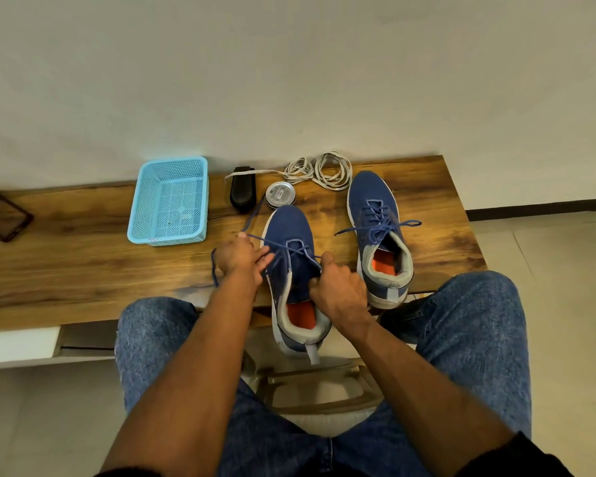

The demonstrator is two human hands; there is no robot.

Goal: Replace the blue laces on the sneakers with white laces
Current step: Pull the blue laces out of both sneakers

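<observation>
Wooden bench (83, 270): basket (168, 201), tin (280, 194), white laces (319, 171) behind sneakers (291, 235).

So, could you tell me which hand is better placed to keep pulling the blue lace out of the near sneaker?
Probably left: the left hand already grips the blue lace, while the right hand steadies the near sneaker.

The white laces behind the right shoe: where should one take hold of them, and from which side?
Take the white laces at the straight end that runs left over the black brush, coming from above. That strand lies single and apart; the rest is a tangle of loops at the table's far edge. Both hands are busy now.
</observation>
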